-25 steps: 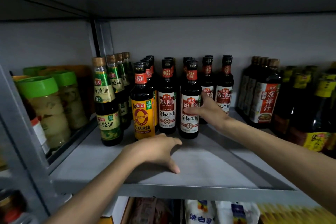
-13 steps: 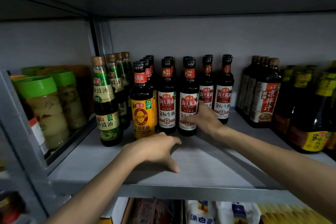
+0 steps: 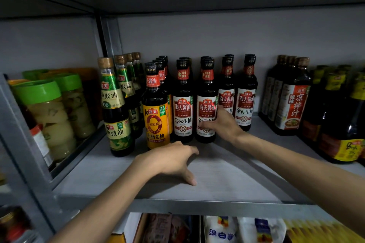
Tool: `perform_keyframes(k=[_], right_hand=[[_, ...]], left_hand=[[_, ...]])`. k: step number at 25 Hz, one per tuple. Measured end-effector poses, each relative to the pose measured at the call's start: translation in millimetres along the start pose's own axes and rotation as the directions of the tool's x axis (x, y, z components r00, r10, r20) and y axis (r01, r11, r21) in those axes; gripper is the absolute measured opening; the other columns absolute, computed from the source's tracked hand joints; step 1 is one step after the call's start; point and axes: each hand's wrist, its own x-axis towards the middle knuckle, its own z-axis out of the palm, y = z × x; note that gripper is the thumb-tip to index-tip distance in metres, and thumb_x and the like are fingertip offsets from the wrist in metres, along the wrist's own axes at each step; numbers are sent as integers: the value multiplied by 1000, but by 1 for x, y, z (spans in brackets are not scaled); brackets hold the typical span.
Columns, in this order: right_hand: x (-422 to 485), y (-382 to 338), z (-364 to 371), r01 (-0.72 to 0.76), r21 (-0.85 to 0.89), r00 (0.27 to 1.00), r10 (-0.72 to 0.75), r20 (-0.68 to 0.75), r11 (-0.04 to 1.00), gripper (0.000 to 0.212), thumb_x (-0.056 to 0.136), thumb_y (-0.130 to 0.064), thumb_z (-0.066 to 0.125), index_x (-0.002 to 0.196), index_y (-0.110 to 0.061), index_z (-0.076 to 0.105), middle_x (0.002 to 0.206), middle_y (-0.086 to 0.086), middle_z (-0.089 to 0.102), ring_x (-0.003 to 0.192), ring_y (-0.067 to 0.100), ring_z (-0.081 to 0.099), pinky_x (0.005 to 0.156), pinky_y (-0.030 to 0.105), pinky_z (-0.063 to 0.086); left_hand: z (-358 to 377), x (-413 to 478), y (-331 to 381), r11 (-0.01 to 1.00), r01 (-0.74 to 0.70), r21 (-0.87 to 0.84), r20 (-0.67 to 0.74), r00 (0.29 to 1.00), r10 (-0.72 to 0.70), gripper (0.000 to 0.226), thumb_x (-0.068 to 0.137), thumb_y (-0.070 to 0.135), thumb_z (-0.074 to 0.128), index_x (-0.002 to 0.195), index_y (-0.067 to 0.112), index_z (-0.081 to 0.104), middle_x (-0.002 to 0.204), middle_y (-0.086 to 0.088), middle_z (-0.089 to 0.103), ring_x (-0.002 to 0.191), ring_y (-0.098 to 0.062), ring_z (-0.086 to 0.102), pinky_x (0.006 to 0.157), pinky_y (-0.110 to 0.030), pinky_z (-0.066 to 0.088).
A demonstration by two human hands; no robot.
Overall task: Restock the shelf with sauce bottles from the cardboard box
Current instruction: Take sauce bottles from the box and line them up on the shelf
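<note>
Two bare hands reach onto a grey metal shelf lined with upright bottles. The right hand grips a dark sauce bottle low on its body, with the fingers wrapped across the front of its red and white label and the thumb up its right side. That bottle stands upright on the shelf in the front row, just beside a matching bottle on its left, with two like bottles set a little farther back on its right. The left hand holds nothing. Its fingers are loosely spread and its thumb tip touches the bare shelf, just in front of a yellow-labelled bottle. Farther left stand green-labelled bottles, then jars with green lids. Other dark bottles fill the right end. Bagged goods show on the level below.
</note>
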Motion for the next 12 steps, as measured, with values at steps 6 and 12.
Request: perform_keyframes(k=[6,12], right_hand=[[3,2,-1,-10,-1,1000,10,3,1000,45,80,-7,77,117,-19,54,117,1,67,103,8,58,89,20,43],[1,-1,-2,19,-25,1000,-19,14,1000,42,83,-4,75,111,-23,50,113,0,64,104,9,57,94,24,43]], left_hand=[[0,0,-1,1000,-4,-6,1,1000,4,90,75,47,79,150,30,32,146,-10,41,129,-30,45,100,-40,44],[0,0,-1,1000,2,-7,4,1000,-2,91,74,48,79,150,30,32,146,-10,40,128,-30,45,100,-41,45]])
